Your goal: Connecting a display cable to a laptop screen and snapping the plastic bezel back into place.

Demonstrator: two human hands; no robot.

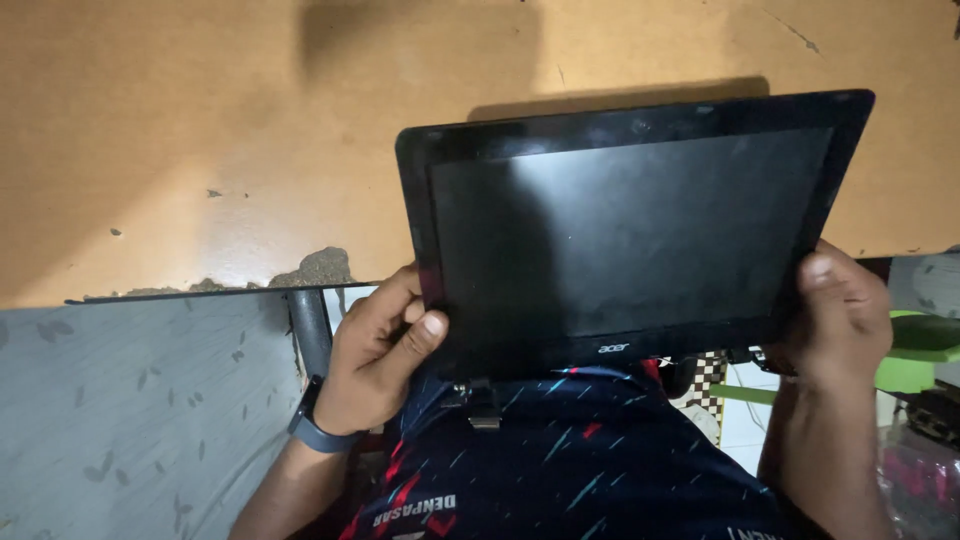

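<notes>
A black laptop screen panel (640, 220) with a dark, switched-off display is held tilted above the edge of a worn orange-brown wooden table (200, 130). My left hand (375, 350) grips its lower left corner, thumb on the front bezel. My right hand (840, 320) grips the lower right corner, thumb on the side bezel. A hinge and loose cable (483, 405) hang below the panel's bottom edge. A dark watch band (315, 430) sits on my left wrist.
The table edge is chipped (315, 268) near my left hand, with a dark metal leg (310, 330) below it. Grey patterned floor (120, 420) lies at left. My dark patterned shirt (570, 460) fills the lower middle. Green plastic items (915, 355) sit at right.
</notes>
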